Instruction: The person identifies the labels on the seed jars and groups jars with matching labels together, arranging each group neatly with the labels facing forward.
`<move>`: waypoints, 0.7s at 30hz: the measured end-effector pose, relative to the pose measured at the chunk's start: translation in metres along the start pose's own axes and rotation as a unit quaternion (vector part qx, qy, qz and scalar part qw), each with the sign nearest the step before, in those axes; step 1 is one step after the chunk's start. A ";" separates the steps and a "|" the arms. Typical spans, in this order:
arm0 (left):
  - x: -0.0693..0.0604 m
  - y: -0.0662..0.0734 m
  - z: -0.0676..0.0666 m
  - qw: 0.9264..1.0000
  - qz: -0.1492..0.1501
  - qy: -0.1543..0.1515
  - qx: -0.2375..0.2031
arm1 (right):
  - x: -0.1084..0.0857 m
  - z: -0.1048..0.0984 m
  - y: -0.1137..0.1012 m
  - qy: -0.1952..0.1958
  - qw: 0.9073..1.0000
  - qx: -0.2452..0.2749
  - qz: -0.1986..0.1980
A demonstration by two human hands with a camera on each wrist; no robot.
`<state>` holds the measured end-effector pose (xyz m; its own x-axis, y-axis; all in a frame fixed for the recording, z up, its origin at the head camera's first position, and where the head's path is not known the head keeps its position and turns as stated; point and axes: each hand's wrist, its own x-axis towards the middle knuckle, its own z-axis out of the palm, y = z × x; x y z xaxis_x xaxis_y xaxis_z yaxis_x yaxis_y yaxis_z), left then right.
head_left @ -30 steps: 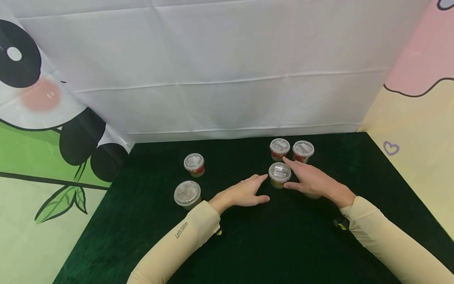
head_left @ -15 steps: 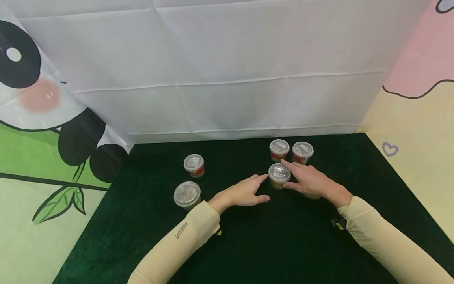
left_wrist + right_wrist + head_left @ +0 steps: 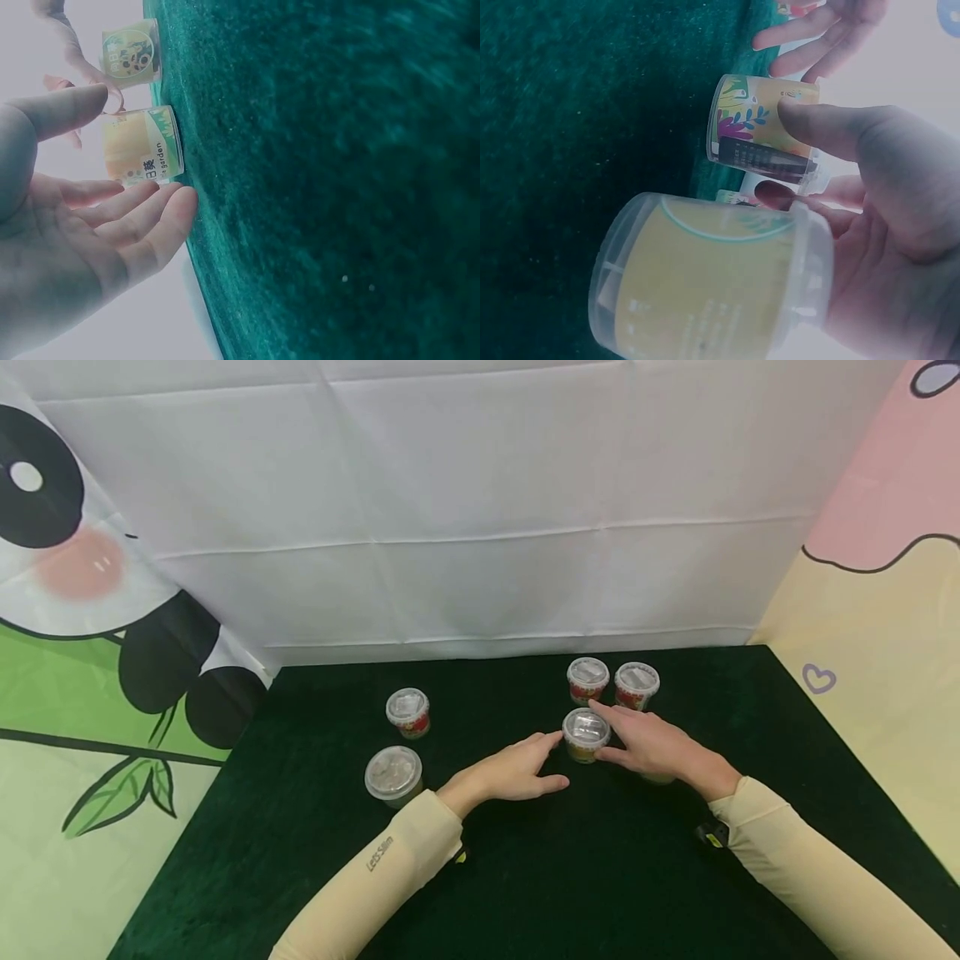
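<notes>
A clear-lidded tub with a yellowish label (image 3: 587, 734) stands upright between the two hands. My left hand (image 3: 504, 774) has its fingers extended to the tub's left side, the thumb apart from it; in the left wrist view the fingertips lie close beside the tub (image 3: 142, 146). On the right side, my right hand (image 3: 663, 746) has its index finger and thumb spread at the lid's edge, neither curled round it. Whether either hand touches the tub I cannot tell. Another yellow-labelled tub (image 3: 712, 277), mostly hidden under the right hand in the head view, stands close to the right palm.
Two red-labelled tubs (image 3: 587, 680) (image 3: 637, 684) stand side by side behind the middle tub. At the left are a smaller red-labelled tub (image 3: 408, 712) and a wider tub (image 3: 393, 775) near the left sleeve. Dark green cloth (image 3: 525, 877) covers the table, with a white sheet behind.
The head view has shifted slightly. Both hands and the tubs keep nearly the same places relative to each other.
</notes>
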<state>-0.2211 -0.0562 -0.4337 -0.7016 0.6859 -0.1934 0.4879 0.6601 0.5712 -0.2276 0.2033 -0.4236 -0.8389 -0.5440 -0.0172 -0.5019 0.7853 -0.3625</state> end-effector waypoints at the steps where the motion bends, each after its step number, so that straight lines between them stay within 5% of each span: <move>1: -0.001 0.000 0.000 1.000 0.000 0.001 0.000 | 0.000 0.000 -0.001 0.001 1.000 0.005 -0.002; 21: -0.037 -0.004 -0.013 0.999 0.009 0.043 -0.028 | 0.008 -0.005 -0.025 0.041 0.995 0.068 -0.063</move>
<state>-0.2038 -0.0880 -0.4184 -0.7365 0.6665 -0.1152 0.4720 0.6285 0.6183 -0.2227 0.1810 -0.4106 -0.7883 -0.6052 0.1109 -0.5756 0.6616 -0.4805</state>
